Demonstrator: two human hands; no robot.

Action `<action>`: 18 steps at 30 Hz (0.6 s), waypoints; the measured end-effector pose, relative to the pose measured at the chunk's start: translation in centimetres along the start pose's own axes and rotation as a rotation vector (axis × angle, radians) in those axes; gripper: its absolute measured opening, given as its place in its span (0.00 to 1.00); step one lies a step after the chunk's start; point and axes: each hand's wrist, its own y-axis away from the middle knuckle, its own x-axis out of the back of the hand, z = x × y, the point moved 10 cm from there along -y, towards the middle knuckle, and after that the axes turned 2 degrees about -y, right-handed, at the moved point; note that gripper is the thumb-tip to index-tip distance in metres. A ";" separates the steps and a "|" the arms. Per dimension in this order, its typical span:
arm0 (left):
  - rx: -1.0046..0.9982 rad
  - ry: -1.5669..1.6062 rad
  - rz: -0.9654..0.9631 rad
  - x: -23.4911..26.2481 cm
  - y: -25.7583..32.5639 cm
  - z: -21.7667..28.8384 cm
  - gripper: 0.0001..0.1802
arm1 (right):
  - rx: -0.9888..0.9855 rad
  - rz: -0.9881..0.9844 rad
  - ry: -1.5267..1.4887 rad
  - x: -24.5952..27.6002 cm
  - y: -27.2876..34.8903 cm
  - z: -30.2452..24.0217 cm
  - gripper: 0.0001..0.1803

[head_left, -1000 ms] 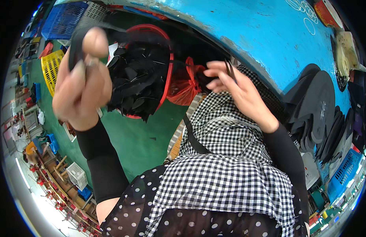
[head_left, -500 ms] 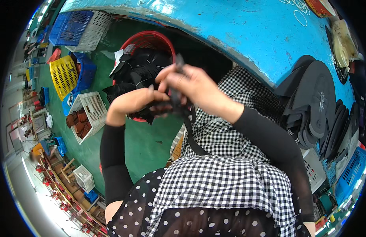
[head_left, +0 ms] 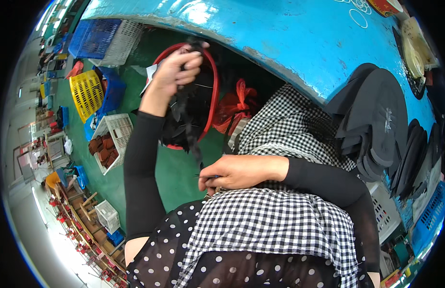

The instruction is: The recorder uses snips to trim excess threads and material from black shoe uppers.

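My left hand (head_left: 176, 72) is raised and shut on the top of a long thin black strip (head_left: 196, 144) that hangs down in front of a red-rimmed tub (head_left: 213, 91) of black scraps. My right hand (head_left: 234, 174) is low, over my black-and-white checked lap cloth (head_left: 275, 225). It is closed around a small slim tool (head_left: 206, 176) with a blue part, held near the strip's lower end. Both forearms wear black sleeves.
A blue table (head_left: 289, 43) curves across the top, with stacks of black shoe soles (head_left: 381, 129) at its right. A red bag (head_left: 237, 103) sits under it. Yellow (head_left: 87, 93), blue (head_left: 95, 36) and white (head_left: 114, 139) crates stand on the green floor at left.
My hands were together at chest height half a second ago. Now the left has lifted up with the black strip and the right has dropped toward my lap.
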 end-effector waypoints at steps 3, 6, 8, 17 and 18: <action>-0.134 -0.132 -0.043 -2.3 4.7 7.0 0.17 | -0.073 0.130 0.214 2.4 0.8 2.4 0.15; -0.273 -0.024 -0.237 -3.9 10.0 12.2 0.19 | 0.029 0.230 0.241 3.4 2.2 1.4 0.15; -0.410 -0.160 -0.245 -6.2 14.3 15.9 0.20 | -0.134 0.221 0.233 3.5 2.7 1.9 0.15; -0.829 -0.468 -0.404 -12.9 21.7 24.1 0.19 | 0.132 0.854 -0.037 11.4 6.9 2.1 0.12; -0.830 -0.475 -0.408 -13.4 21.9 24.3 0.19 | 0.193 0.933 -0.025 12.2 7.3 1.3 0.12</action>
